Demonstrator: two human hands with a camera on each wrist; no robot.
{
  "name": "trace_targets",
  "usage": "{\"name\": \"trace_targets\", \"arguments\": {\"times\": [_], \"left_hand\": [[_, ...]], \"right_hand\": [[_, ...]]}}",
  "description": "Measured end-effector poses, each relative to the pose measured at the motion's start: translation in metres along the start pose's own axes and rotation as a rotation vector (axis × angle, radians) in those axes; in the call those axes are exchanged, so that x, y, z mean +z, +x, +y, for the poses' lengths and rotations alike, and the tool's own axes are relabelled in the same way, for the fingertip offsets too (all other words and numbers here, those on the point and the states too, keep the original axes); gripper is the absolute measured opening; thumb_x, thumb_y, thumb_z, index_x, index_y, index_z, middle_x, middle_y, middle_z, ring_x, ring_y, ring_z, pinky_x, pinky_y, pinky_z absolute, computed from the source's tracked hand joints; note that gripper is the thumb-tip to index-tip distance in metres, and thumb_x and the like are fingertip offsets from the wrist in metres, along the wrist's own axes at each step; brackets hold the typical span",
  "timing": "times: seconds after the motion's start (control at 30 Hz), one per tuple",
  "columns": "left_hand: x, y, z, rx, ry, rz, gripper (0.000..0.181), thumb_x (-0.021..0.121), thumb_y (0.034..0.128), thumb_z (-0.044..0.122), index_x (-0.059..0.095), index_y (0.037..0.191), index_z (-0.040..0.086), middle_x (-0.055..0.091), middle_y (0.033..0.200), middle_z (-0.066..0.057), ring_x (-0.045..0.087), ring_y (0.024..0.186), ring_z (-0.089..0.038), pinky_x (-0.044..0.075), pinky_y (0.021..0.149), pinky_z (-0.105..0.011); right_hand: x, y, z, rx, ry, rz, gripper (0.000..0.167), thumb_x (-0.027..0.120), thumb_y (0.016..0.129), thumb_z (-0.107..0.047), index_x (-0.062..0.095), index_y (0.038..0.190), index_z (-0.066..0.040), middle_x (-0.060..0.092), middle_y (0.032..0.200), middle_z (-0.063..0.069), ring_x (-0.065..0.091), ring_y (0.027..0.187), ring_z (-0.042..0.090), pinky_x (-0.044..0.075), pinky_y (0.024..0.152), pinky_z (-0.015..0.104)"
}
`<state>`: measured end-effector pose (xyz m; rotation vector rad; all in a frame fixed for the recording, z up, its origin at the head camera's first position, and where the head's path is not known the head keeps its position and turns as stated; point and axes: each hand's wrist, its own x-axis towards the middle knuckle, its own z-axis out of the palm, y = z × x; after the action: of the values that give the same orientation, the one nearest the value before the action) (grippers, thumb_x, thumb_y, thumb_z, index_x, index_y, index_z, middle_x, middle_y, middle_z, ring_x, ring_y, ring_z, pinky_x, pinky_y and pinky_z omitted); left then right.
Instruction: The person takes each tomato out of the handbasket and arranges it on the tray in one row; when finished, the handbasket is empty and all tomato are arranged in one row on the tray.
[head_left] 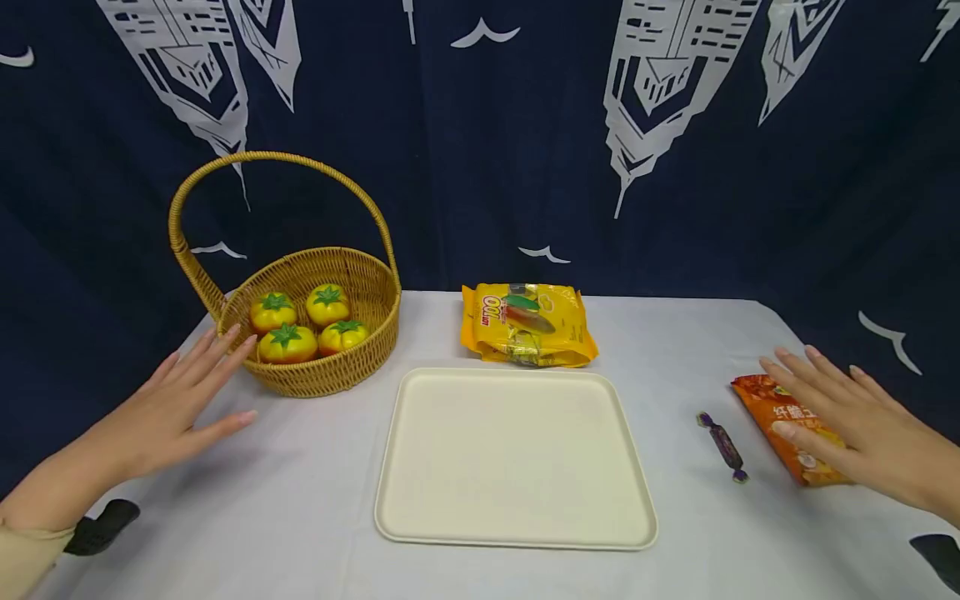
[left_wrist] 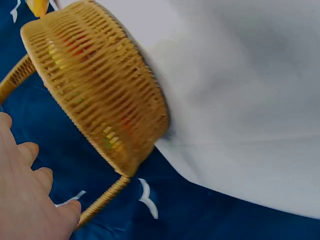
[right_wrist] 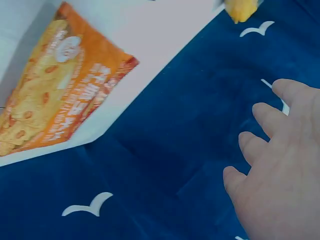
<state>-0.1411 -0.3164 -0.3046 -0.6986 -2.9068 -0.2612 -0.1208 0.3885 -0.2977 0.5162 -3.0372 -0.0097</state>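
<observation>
Left hand (head_left: 168,408): released, fingers extended beside the basket (head_left: 375,358); can't tell if I'm touching it.
Right hand (head_left: 870,425): released, fingers spread near the orange packet (right_wrist: 60,90), gripping nothing.
Candy (head_left: 723,446): just left of that packet, easy reach I'd say.
Basket: tabletop (head_left: 307,483) left; wall likely keeps four yellow fruits (head_left: 287,344) bunched, handle (head_left: 288,157) up.
Tray (head_left: 517,458): central, probably so both hands reach it.
Yellow packet (head_left: 528,325): behind tray, laid flat, likely for stability.

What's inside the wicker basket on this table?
Four yellow, green-topped, tomato-like fruits lie inside the wicker basket. Whatever is directly beneath them is covered and cannot be seen.
</observation>
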Motion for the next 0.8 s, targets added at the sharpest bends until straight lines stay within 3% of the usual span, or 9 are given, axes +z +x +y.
{"name": "trace_targets", "arguments": {"times": [0.2, 0.37, 0.43, 0.5, 0.57, 0.63, 0.67, 0.73, 0.8], "left_hand": [[-0.027, 0.017, 0.018, 0.024, -0.062, -0.021, 0.087, 0.061, 0.0897, 0.040, 0.003, 0.151, 0.025, 0.000, 0.155, -0.002, -0.002, 0.139, -0.026, -0.004, 0.107, -0.050], [-0.041, 0.041, 0.030, 0.010, -0.239, -0.011, 0.086, 0.062, 0.0905, 0.034, 0.001, 0.151, 0.030, 0.003, 0.155, -0.003, 0.006, 0.138, -0.034, 0.016, 0.099, -0.066], [-0.039, 0.051, 0.030, 0.006, -0.340, 0.012, 0.083, 0.061, 0.0918, 0.028, 0.003, 0.151, 0.031, 0.006, 0.155, -0.006, 0.008, 0.137, -0.036, 0.019, 0.097, -0.068], [-0.033, 0.060, 0.028, 0.018, -0.433, 0.043, 0.081, 0.060, 0.0927, 0.023, 0.005, 0.151, 0.028, 0.012, 0.154, -0.012, 0.012, 0.136, -0.039, 0.016, 0.098, -0.067], [-0.026, 0.068, 0.025, 0.028, -0.517, 0.077, 0.075, 0.059, 0.0930, 0.018, 0.012, 0.151, 0.022, 0.020, 0.151, -0.016, 0.017, 0.134, -0.040, 0.016, 0.099, -0.065], [-0.019, 0.076, 0.022, 0.016, -0.579, 0.112, 0.068, 0.059, 0.0935, 0.016, 0.020, 0.150, 0.014, 0.029, 0.147, -0.018, 0.024, 0.132, -0.037, 0.020, 0.100, -0.062], [-0.017, 0.080, 0.021, 0.012, -0.610, 0.126, 0.065, 0.058, 0.0939, 0.015, 0.023, 0.149, 0.010, 0.032, 0.145, -0.020, 0.026, 0.131, -0.037, 0.021, 0.100, -0.061], [-0.014, 0.087, 0.018, -0.032, -0.670, 0.135, 0.058, 0.056, 0.0952, 0.016, 0.030, 0.146, 0.006, 0.037, 0.142, -0.020, 0.030, 0.130, -0.035, 0.023, 0.101, -0.058], [-0.012, 0.093, 0.016, -0.100, -0.706, 0.107, 0.056, 0.055, 0.0962, 0.022, 0.032, 0.144, 0.003, 0.038, 0.140, -0.020, 0.033, 0.128, -0.034, 0.025, 0.102, -0.055]], "right_hand": [[-0.014, 0.005, -0.011, -0.044, 0.025, 0.023, 0.080, 0.054, 0.094, -0.038, 0.004, 0.152, -0.015, -0.004, 0.154, 0.016, -0.023, 0.134, 0.028, -0.025, 0.097, 0.050], [-0.016, 0.005, -0.029, -0.062, 0.389, 0.041, 0.070, 0.052, 0.097, -0.019, 0.008, 0.152, -0.020, -0.003, 0.155, 0.009, -0.013, 0.138, 0.025, -0.015, 0.094, 0.065], [-0.011, 0.005, -0.040, -0.076, 0.540, 0.055, 0.066, 0.049, 0.098, -0.011, 0.012, 0.152, -0.023, 0.001, 0.156, 0.003, -0.006, 0.138, 0.014, 0.003, 0.098, 0.069], [-0.002, 0.005, -0.052, -0.111, 0.633, 0.068, 0.063, 0.046, 0.098, -0.006, 0.016, 0.151, -0.024, 0.006, 0.155, -0.003, 0.001, 0.136, 0.002, 0.013, 0.107, 0.052], [0.006, 0.006, -0.064, -0.133, 0.703, 0.056, 0.061, 0.044, 0.098, -0.005, 0.020, 0.150, -0.024, 0.011, 0.154, -0.007, 0.008, 0.132, -0.006, 0.024, 0.104, 0.052], [0.016, 0.007, -0.074, -0.144, 0.739, 0.026, 0.059, 0.042, 0.099, -0.005, 0.021, 0.150, -0.025, 0.015, 0.153, -0.009, 0.011, 0.131, -0.007, 0.032, 0.101, 0.030], [0.021, 0.008, -0.078, -0.149, 0.769, 0.012, 0.058, 0.041, 0.099, -0.005, 0.021, 0.150, -0.026, 0.016, 0.153, -0.009, 0.011, 0.131, -0.008, 0.021, 0.105, 0.025], [0.031, 0.008, -0.086, -0.148, 0.811, -0.016, 0.057, 0.041, 0.100, -0.006, 0.023, 0.149, -0.026, 0.019, 0.152, -0.008, 0.013, 0.131, -0.009, 0.023, 0.103, 0.023], [0.043, 0.006, -0.093, -0.152, 0.853, -0.022, 0.056, 0.043, 0.099, -0.006, 0.025, 0.149, -0.026, 0.022, 0.152, -0.004, 0.015, 0.131, -0.008, 0.019, 0.091, 0.005]]}}
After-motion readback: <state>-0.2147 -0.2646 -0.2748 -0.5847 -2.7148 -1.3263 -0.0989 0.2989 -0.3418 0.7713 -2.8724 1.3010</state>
